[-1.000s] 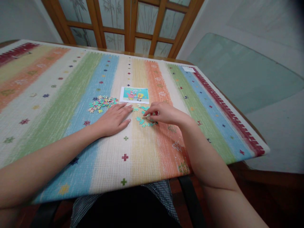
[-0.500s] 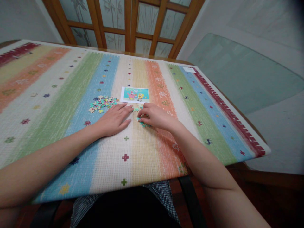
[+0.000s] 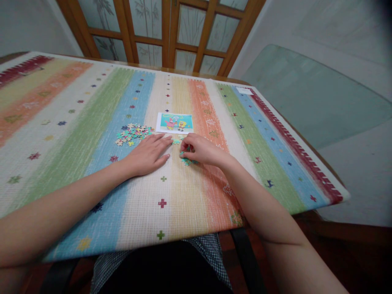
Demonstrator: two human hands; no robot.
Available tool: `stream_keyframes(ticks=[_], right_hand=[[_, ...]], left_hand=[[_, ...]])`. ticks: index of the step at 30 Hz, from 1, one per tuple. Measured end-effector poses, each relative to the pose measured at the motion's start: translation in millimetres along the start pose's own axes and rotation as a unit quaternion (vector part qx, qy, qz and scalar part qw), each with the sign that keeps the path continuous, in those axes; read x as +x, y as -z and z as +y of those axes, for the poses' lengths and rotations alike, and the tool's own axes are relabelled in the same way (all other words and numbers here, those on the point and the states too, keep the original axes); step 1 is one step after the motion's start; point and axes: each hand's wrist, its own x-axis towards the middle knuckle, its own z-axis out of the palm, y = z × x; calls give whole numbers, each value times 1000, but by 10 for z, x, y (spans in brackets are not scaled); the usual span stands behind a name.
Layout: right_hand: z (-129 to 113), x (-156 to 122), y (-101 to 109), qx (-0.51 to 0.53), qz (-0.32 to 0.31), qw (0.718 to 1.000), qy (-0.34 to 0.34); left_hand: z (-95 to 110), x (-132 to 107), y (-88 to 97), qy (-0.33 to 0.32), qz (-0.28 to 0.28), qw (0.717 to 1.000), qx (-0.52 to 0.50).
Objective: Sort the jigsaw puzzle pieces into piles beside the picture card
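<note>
My left hand [image 3: 149, 154] lies flat on the striped tablecloth, fingers stretched out and holding nothing. Just beyond its fingertips is a heap of loose jigsaw puzzle pieces [image 3: 131, 134], partly covered by that hand. To the right, the thumb and forefinger of my right hand [image 3: 200, 149] pinch a small jigsaw puzzle piece [image 3: 181, 154], largely hidden by the fingers. Beneath this hand lies a group of teal puzzle pieces [image 3: 187, 161], and a few more pieces [image 3: 177, 142] sit between both hands. A picture card [image 3: 175, 123] with cartoon characters rests just behind them.
The striped tablecloth [image 3: 147, 216] covers the table, whose front edge runs close to my lap. A small white paper [image 3: 244, 90] lies at the far right corner. Wooden doors with glass panes [image 3: 150, 24] stand behind the table.
My right hand's thumb and forefinger have drawn together a little over the teal pieces. My left hand keeps its place, and the whole view has shifted very slightly.
</note>
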Motion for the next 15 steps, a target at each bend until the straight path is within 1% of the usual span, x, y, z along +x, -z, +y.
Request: stream_keyframes(ticks=[3,4,6,8,10,12,15], right_hand=[[-7,11,-4,48,-6,999,-13],[-5,15,-2,67,2,998,-22],[17,20,10,94,41,994,-42],[63,23,26,100,93,989,-63],[122,23,37,100,132,983,-81],[178,24,39,118,151,976,-98],[237,32,19,188,149,963,-120]], left_hand=[[6,1,8,5,-2,1000,-7],[8,2,11,6,-3,1000,-8],[11,3,16,6,-4,1000,-8],[13,3,19,7,-6,1000,-5],[13,2,19,8,-10,1000,-2],[9,1,16,5,-11,1000,1],[2,0,12,-1,-10,1000,3]])
